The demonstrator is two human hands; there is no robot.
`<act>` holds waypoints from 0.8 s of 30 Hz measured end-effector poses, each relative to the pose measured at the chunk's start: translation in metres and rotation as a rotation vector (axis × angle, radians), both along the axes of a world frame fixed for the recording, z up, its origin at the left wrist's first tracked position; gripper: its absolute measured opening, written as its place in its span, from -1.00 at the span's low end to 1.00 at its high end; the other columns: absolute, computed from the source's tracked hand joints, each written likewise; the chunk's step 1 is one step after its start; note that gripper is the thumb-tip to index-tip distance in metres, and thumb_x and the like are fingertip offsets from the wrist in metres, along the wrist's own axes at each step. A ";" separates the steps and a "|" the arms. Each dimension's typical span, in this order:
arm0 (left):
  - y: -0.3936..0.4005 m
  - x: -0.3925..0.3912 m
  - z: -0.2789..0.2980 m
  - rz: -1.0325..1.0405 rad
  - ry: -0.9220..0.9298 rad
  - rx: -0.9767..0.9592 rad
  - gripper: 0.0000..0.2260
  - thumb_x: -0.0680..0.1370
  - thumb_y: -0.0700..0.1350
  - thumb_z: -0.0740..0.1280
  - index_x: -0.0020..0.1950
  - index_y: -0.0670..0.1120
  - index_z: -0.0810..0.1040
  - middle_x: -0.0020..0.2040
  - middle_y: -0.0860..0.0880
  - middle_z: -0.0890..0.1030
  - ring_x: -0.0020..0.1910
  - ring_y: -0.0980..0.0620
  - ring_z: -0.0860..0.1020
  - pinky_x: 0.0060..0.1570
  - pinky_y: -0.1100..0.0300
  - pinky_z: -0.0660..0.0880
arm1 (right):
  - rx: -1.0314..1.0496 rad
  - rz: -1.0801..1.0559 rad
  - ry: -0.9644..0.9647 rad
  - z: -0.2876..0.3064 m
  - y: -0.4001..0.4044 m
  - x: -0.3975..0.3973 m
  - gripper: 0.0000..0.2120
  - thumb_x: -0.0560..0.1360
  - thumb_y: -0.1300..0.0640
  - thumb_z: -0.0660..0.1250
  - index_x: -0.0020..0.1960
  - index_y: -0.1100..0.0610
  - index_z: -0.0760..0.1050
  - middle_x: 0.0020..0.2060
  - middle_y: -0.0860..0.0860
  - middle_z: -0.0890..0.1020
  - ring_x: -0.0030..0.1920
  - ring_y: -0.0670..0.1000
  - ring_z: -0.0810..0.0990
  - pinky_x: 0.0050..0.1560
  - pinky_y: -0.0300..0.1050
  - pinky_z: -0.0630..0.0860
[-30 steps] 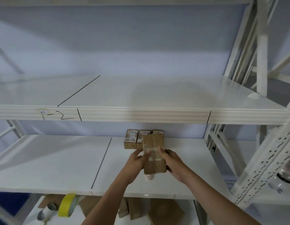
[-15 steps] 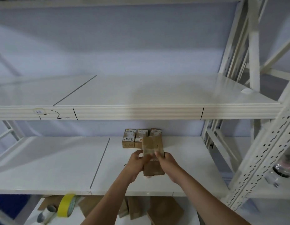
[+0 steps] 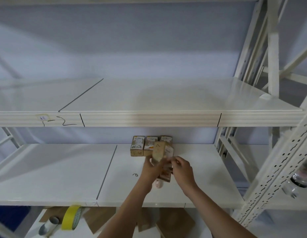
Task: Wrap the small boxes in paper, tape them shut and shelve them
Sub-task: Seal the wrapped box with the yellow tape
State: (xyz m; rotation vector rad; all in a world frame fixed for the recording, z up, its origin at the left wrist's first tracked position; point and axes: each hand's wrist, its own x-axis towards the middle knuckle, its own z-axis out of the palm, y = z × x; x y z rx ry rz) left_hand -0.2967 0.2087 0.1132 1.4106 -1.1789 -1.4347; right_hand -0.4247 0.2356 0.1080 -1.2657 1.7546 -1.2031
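Two hands held one paper-wrapped box (image 3: 162, 157) above the middle shelf (image 3: 63, 169), tilted, its top leaning away from the person. The left hand (image 3: 152, 169) gripped its lower left side, fingers curled round it. The right hand (image 3: 182, 169) pinched at the box's right edge with thumb and fingertips, though blur hid exactly what it pinched. Just beyond the hands, at the back of that shelf, three small boxes (image 3: 149, 146) stood upright in a row, touching one another. Under the left wrist lay a small pale object (image 3: 158, 184), too blurred to name. Left of the left hand, a small dark squiggle (image 3: 135, 174) marked the shelf. Below the forearms, on the lower level, a yellow tape roll (image 3: 71, 218) stood on edge beside a grey-capped cylinder (image 3: 48, 227) and sheets of brown paper (image 3: 101, 219). Above the hands ran the upper shelf (image 3: 149, 100), with black marks on its front lip.
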 end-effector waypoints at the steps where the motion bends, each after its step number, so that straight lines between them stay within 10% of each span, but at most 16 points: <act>1: -0.001 0.007 -0.004 0.020 0.003 0.002 -0.48 0.50 0.11 0.47 0.34 -0.04 0.38 0.13 -0.10 0.64 -0.04 -0.04 0.70 -0.06 0.04 0.66 | -0.023 -0.006 0.027 0.001 0.000 -0.004 -0.82 0.66 0.09 0.21 0.07 -0.01 0.59 0.04 -0.03 0.67 0.03 -0.03 0.66 -0.04 -0.15 0.65; 7: 0.008 0.027 -0.008 -0.136 0.398 0.097 -0.72 0.65 -0.04 0.26 0.30 -0.14 0.54 0.11 -0.24 0.67 0.10 -0.23 0.66 0.08 -0.04 0.59 | 0.247 0.117 -0.355 0.009 -0.001 -0.011 -0.53 0.55 -0.19 0.35 0.32 0.07 0.43 0.12 0.03 0.67 0.06 0.03 0.69 0.04 -0.06 0.64; 17: 0.009 0.022 -0.003 -0.087 0.093 -0.012 -0.49 0.52 0.33 0.26 0.16 -0.08 0.61 -0.05 -0.08 0.74 -0.04 -0.04 0.72 0.14 -0.04 0.61 | 0.139 0.191 -0.345 0.006 0.000 0.009 -0.67 0.58 -0.17 0.30 0.24 -0.01 0.53 0.01 -0.05 0.73 -0.02 -0.03 0.72 0.05 -0.04 0.66; 24: 0.005 0.022 -0.001 -0.018 0.047 -0.058 -0.58 0.50 0.23 0.40 0.17 -0.05 0.57 -0.04 -0.03 0.72 -0.11 0.02 0.71 -0.09 0.14 0.66 | 0.091 0.191 -0.415 0.009 0.000 0.014 -0.60 0.55 -0.22 0.31 0.26 -0.02 0.55 0.04 -0.02 0.73 0.01 0.02 0.73 0.14 0.11 0.64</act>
